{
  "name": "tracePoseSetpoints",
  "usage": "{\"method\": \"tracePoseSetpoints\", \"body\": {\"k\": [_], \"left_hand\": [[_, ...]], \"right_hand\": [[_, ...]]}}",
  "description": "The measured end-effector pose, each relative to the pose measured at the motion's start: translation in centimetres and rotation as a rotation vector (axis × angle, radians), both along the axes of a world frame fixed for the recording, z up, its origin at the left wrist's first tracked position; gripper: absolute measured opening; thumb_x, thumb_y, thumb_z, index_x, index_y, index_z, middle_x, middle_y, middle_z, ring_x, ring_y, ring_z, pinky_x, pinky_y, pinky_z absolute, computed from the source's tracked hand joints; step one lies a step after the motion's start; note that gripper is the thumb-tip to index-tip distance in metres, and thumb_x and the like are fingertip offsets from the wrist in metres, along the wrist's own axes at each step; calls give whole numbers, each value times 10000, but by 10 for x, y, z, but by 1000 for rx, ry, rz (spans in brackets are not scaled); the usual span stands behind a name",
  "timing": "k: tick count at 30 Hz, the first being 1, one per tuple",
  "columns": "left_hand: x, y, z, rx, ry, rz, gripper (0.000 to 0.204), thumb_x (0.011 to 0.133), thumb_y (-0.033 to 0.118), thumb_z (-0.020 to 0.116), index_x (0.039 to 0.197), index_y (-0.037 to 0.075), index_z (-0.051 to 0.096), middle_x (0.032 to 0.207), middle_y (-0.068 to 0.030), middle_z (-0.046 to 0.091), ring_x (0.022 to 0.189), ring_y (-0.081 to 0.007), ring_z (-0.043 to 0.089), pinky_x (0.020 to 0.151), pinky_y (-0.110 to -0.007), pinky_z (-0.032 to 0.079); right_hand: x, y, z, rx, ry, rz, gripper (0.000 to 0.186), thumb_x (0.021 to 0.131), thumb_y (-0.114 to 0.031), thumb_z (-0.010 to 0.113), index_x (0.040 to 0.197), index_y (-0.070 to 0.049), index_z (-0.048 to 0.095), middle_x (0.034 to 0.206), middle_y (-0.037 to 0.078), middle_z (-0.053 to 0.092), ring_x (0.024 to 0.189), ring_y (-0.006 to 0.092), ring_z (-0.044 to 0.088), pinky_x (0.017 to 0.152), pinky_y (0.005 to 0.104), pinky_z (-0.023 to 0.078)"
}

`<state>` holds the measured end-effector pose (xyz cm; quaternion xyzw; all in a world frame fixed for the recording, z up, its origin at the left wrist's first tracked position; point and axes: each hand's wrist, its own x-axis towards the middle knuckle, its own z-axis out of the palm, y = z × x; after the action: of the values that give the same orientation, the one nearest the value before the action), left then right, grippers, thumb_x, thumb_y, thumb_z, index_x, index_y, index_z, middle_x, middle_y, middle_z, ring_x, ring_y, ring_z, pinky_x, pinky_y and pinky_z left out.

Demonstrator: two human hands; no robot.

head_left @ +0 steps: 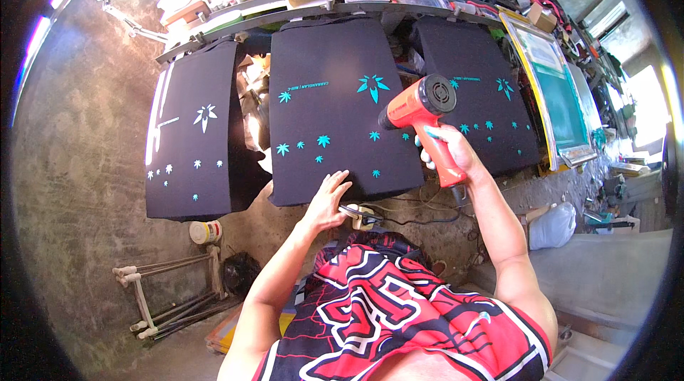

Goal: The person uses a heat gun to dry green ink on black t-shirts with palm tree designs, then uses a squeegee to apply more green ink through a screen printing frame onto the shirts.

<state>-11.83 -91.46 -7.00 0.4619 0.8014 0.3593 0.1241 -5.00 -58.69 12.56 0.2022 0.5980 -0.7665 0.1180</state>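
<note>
Over my feed I see the right hand wrapped round a red, pistol-shaped heat gun above the right side of the middle black, teal-leaf-printed fabric panel, and the left hand, fingers slightly spread, at that panel's near edge.

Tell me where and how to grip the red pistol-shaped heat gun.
Grip the heat gun by its slim red handle, probably best from the lower right, where the bare right hand wraps it: the black nozzle points left, away.
</note>
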Motion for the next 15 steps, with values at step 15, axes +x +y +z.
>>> {"method": "tracePoseSetpoints", "body": {"k": [15], "left_hand": [[5, 2, -6, -2, 58, 33, 647, 802, 362, 692, 1305, -33, 597, 1522, -206, 462, 1476, -383, 357, 1241, -530, 237]], "right_hand": [[-4, 27, 3, -40, -55, 157, 328, 998, -353, 600, 1103, -44, 613, 872, 49, 655, 629, 144, 654, 515, 290, 540]]}}
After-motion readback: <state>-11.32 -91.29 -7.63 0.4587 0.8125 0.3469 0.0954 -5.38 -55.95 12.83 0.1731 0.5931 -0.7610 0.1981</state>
